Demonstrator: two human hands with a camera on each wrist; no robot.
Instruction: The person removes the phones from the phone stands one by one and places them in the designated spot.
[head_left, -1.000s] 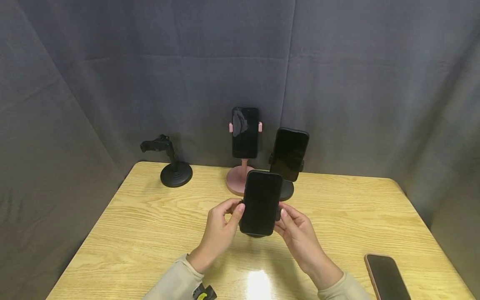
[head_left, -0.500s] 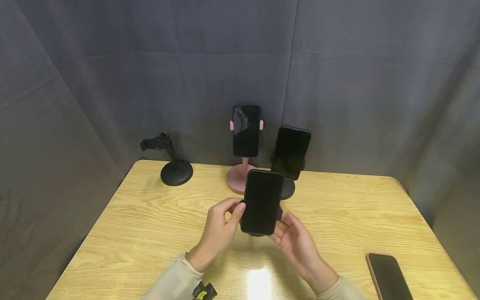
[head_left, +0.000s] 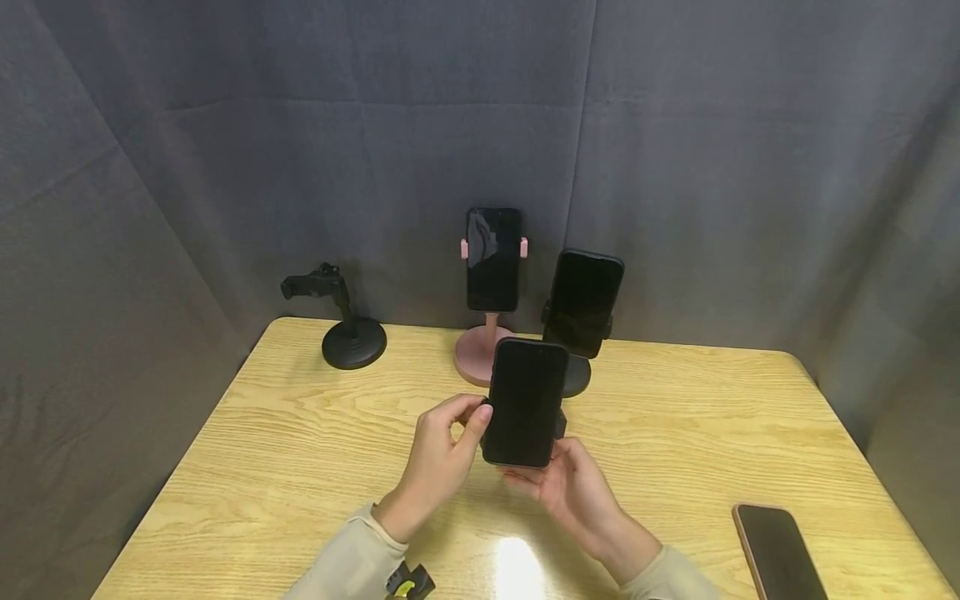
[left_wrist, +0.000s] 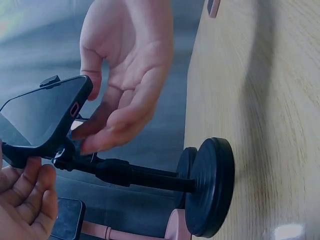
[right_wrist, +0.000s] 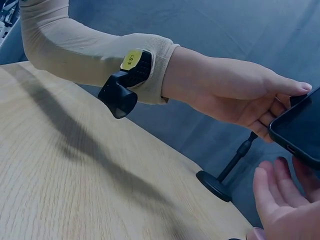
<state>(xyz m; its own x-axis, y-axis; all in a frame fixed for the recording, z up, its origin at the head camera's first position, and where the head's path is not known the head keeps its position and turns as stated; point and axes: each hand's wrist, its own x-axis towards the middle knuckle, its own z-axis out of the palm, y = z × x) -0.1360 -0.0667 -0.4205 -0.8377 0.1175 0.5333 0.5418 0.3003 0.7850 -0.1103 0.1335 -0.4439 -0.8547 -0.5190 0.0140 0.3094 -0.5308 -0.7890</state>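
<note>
A black phone [head_left: 527, 402] sits in the clamp of a black phone stand [left_wrist: 212, 187] at the middle of the table, screen facing me. With its thumb on the phone's left edge and fingers behind, my left hand [head_left: 442, 454] pinches the clamp's left side. My right hand [head_left: 581, 500] is under the phone's lower right corner, fingers loosely bent toward the back of the stand. In the left wrist view the right fingertips are near the joint behind the phone; whether they touch it I cannot tell. From the head, the phone hides most of this stand.
Behind stand a pink stand [head_left: 474, 357] with a phone [head_left: 492, 260] and another black stand [head_left: 577, 377] with a tilted phone [head_left: 583, 304]. A black stand [head_left: 354, 343] without a phone is at back left. A pink-edged phone [head_left: 780, 552] lies front right. Grey curtain encloses the table.
My right hand has let go of the clamp's right side and moved down and left beneath the phone. The left hand keeps its hold; the phone stays in the stand.
</note>
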